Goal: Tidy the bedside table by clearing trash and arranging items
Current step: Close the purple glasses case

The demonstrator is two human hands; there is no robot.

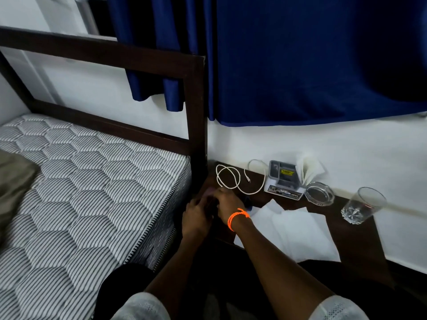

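hands together, white cable just beyond

On the dark tabletop a white cable lies looped at 11 o'clock — a small box at 12, glass ashtray and upright tumbler toward 2, white tissues spread centrally.
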